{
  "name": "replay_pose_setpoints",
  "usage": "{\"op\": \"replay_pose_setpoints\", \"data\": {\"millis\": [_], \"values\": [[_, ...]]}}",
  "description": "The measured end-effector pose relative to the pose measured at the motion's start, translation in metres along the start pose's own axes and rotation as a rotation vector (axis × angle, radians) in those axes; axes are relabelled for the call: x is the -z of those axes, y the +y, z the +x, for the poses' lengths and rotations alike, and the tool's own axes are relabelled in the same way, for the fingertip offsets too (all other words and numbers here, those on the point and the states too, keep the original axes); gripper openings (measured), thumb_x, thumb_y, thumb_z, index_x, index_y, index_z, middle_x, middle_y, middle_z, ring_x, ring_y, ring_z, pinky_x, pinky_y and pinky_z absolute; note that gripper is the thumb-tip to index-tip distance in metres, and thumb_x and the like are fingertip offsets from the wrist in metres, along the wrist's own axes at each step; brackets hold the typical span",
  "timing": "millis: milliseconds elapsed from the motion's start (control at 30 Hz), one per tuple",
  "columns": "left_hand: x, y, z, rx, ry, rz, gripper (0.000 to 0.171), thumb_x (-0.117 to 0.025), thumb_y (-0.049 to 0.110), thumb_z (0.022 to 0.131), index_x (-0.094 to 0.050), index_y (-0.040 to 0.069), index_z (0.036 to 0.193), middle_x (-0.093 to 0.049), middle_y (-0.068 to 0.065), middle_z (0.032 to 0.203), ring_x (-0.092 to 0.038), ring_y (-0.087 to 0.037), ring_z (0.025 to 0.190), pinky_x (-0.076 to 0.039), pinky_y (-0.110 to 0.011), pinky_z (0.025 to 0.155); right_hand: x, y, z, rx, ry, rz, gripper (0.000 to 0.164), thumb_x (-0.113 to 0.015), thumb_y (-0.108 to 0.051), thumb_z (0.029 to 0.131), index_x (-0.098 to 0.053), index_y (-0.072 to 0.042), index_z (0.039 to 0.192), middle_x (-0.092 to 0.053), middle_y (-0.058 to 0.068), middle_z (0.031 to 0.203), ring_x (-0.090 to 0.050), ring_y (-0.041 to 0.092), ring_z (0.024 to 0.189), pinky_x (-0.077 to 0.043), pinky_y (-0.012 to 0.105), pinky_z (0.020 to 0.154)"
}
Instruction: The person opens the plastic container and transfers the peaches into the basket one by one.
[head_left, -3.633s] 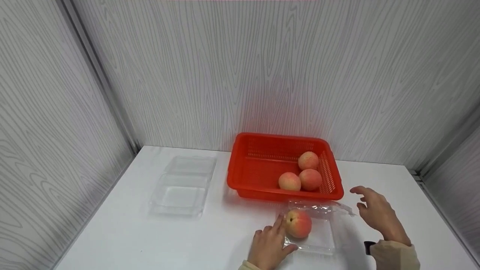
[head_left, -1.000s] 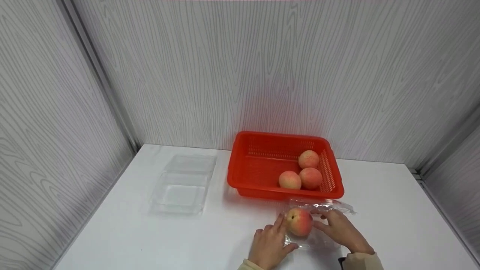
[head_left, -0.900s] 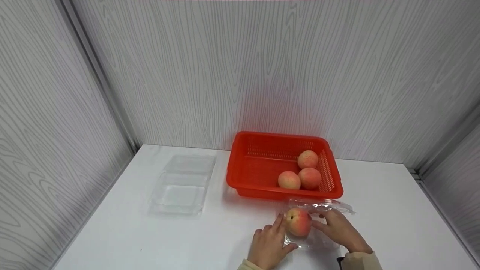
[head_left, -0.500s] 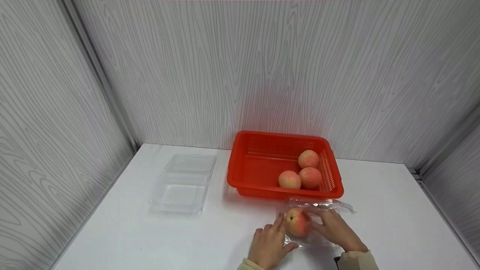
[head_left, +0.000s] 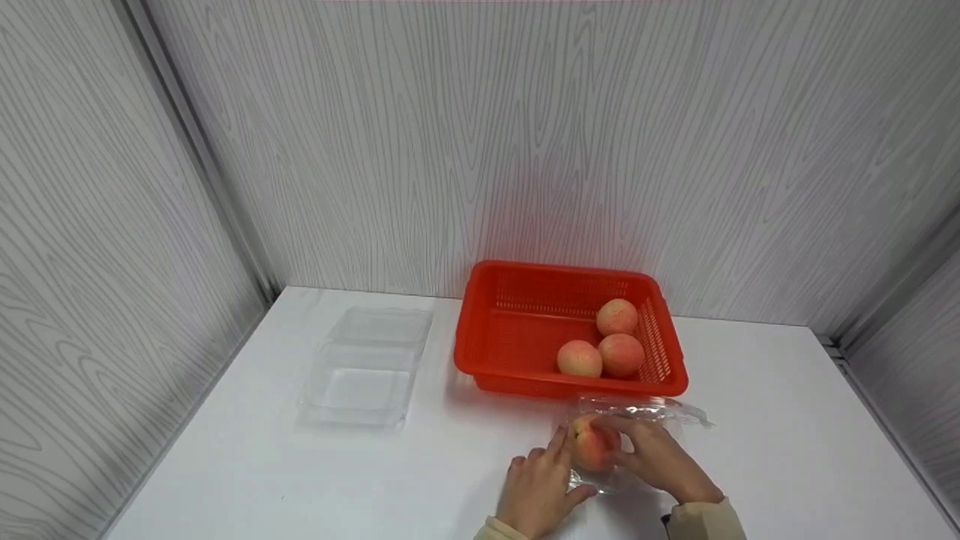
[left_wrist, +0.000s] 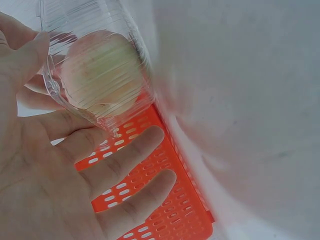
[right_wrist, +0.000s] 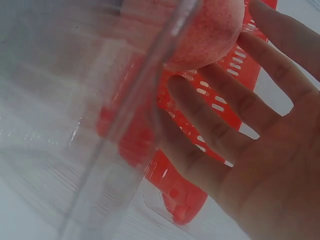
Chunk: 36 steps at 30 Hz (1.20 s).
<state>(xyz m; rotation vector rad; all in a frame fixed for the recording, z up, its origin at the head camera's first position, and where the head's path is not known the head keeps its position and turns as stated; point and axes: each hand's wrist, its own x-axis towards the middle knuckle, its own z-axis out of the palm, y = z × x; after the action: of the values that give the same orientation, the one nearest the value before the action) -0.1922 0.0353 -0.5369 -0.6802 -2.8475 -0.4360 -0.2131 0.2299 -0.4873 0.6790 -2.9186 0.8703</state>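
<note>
A peach (head_left: 591, 448) sits in the left part of a clear plastic clamshell box (head_left: 651, 409), whose lid stands raised at the back. My right hand (head_left: 660, 459) reaches into the box and holds the peach from the right, fingers over its far side and thumb on the near side. In the right wrist view, the fingertips touch the peach (right_wrist: 215, 30) behind the blurred box wall. Against the box's left side rests my left hand (head_left: 534, 487), its fingers fairly straight. The left wrist view shows the peach (left_wrist: 102, 75) through the plastic, beside that hand's thumb.
Directly behind the box stands a red basket (head_left: 517, 379) with three peaches (head_left: 621, 355) at its right side. Another clear clamshell box (head_left: 367, 367) lies with its lid raised on the left of the white table (head_left: 225, 472). Wood-grain panels enclose the table.
My right hand has come in from the right of the box onto the peach. The peach has since turned and shifted slightly left. My left hand has stayed at the box's left side.
</note>
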Motion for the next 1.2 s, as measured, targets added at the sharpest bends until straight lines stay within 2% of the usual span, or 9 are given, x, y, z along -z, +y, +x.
{"op": "replay_pose_setpoints", "data": {"millis": [267,467,667,800,867,1000,1200], "values": [[0.000,0.000,0.000,-0.005,0.001,-0.014,0.085,-0.079,0.056,0.082,-0.051,0.014,0.150,-0.058,0.000,0.144,-0.067,-0.016,0.081,-0.057,-0.032,0.066,-0.008,-0.002,0.002,0.064,-0.009,-0.053,0.057,-0.084,0.004,0.075,-0.068,-0.007,0.129,-0.062,0.020,0.132,-0.055,0.043,0.121,-0.044,0.064,0.099],[0.001,0.000,0.000,-0.001,0.010,-0.011,0.086,-0.078,0.058,0.082,-0.051,0.014,0.150,-0.056,-0.001,0.147,-0.068,-0.016,0.082,-0.057,-0.033,0.067,-0.012,-0.001,0.006,0.080,-0.022,-0.023,0.058,-0.084,-0.002,0.079,-0.066,-0.010,0.133,-0.058,0.020,0.135,-0.053,0.045,0.122,-0.043,0.067,0.099],[0.002,0.000,-0.001,-0.029,0.036,0.016,0.081,-0.077,0.058,0.083,-0.056,0.010,0.146,-0.056,-0.003,0.147,-0.068,-0.016,0.082,-0.055,-0.031,0.065,-0.016,0.001,0.006,0.118,-0.045,-0.032,0.059,-0.084,-0.007,0.081,-0.062,-0.011,0.136,-0.053,0.023,0.137,-0.050,0.044,0.122,-0.045,0.066,0.098],[0.002,0.000,-0.001,-0.027,0.023,0.016,0.080,-0.076,0.058,0.084,-0.056,0.010,0.145,-0.055,-0.003,0.148,-0.068,-0.016,0.084,-0.055,-0.032,0.066,-0.017,-0.001,0.007,0.077,-0.061,-0.026,0.059,-0.086,-0.015,0.080,-0.064,-0.014,0.135,-0.053,0.022,0.138,-0.049,0.043,0.122,-0.043,0.067,0.099],[0.002,0.000,0.000,-0.017,0.006,0.008,0.081,-0.075,0.058,0.084,-0.056,0.011,0.147,-0.055,-0.002,0.148,-0.068,-0.016,0.085,-0.056,-0.033,0.068,-0.017,-0.004,0.006,0.041,-0.058,-0.039,0.057,-0.086,-0.013,0.079,-0.066,-0.014,0.132,-0.053,0.022,0.136,-0.050,0.043,0.121,-0.043,0.068,0.099],[0.001,0.001,0.000,-0.010,-0.007,0.002,0.080,-0.075,0.059,0.085,-0.055,0.013,0.147,-0.054,-0.001,0.149,-0.068,-0.017,0.087,-0.057,-0.034,0.069,-0.017,-0.009,0.006,-0.024,-0.046,-0.097,0.058,-0.087,-0.009,0.076,-0.067,-0.015,0.130,-0.051,0.023,0.138,-0.050,0.044,0.121,-0.045,0.067,0.097],[0.001,0.001,0.001,-0.002,-0.015,-0.014,0.079,-0.077,0.058,0.083,-0.057,0.013,0.145,-0.055,-0.001,0.148,-0.068,-0.017,0.085,-0.057,-0.034,0.070,-0.017,-0.013,0.009,-0.053,-0.023,-0.179,0.066,-0.090,-0.014,0.073,-0.063,-0.012,0.134,-0.052,0.022,0.139,-0.053,0.044,0.120,-0.046,0.065,0.097]]}}
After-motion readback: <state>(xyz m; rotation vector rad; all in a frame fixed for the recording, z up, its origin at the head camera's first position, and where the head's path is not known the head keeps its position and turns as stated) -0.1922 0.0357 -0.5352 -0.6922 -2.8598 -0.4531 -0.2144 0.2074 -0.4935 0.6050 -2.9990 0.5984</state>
